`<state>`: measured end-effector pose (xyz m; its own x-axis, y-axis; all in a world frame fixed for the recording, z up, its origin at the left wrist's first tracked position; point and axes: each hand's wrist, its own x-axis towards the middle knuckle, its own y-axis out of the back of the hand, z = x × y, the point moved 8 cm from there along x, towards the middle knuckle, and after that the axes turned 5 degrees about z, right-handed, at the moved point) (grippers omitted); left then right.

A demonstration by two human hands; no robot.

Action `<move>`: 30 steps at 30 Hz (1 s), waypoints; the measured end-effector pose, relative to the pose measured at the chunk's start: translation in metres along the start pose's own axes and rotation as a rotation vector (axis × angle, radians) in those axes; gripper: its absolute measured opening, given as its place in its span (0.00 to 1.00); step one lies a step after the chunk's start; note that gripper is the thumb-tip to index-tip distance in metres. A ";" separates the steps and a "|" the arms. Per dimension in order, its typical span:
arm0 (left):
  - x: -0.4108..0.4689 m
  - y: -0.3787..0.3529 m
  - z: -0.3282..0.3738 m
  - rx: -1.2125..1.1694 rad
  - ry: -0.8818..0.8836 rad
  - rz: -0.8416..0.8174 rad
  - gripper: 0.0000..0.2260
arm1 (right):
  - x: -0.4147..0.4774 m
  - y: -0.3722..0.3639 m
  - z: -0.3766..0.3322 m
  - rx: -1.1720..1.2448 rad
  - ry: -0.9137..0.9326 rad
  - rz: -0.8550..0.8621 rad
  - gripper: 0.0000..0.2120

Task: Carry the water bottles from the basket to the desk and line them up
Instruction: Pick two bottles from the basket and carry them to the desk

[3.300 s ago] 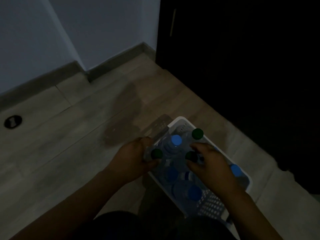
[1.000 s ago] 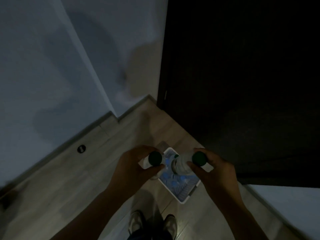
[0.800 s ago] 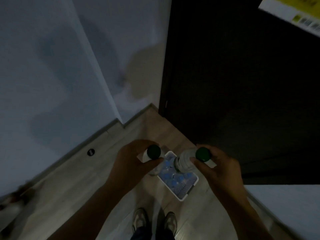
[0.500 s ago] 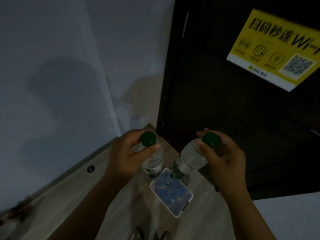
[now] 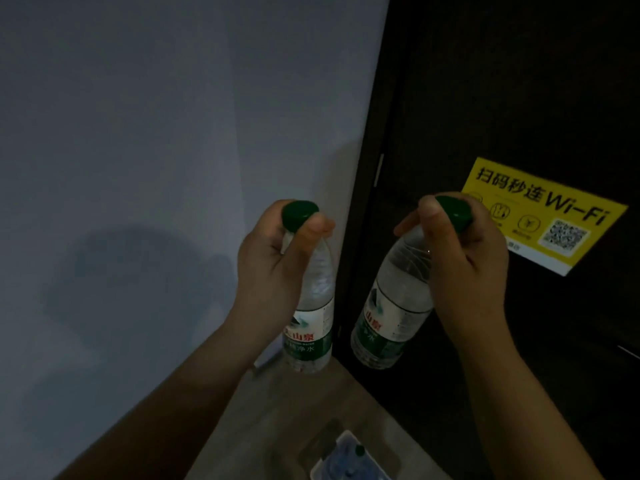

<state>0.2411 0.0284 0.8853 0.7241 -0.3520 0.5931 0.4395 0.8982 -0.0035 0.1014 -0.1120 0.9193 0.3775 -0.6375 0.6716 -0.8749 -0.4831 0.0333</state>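
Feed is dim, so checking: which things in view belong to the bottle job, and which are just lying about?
Job: left bottle, held by the left hand; right bottle, held by the right hand; basket on the floor, holding more bottles.
Not the job: yellow Wi-Fi sticker; dark door; wall.

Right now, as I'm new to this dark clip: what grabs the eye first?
Mid-frame, the left hand holds the left bottle by its neck, the right hand the right bottle, both green-capped. A yellow Wi-Fi sign stands out on the dark door at right; the basket shows at the bottom edge.
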 end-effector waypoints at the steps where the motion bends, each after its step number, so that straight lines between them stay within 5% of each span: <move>1: 0.008 0.005 0.006 0.010 -0.028 0.028 0.16 | 0.007 -0.004 -0.006 0.023 0.007 -0.004 0.10; 17: 0.066 0.063 0.057 0.318 -0.114 0.362 0.14 | 0.097 -0.111 -0.035 0.262 0.117 -0.373 0.17; 30: -0.016 0.148 0.112 0.701 -0.059 0.757 0.16 | 0.047 -0.216 -0.082 0.673 0.144 -0.725 0.13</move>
<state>0.2355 0.1964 0.9652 0.6469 0.3654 0.6694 -0.5422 0.8376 0.0668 0.2831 0.0113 1.0049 0.6727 0.0037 0.7399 -0.0767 -0.9943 0.0747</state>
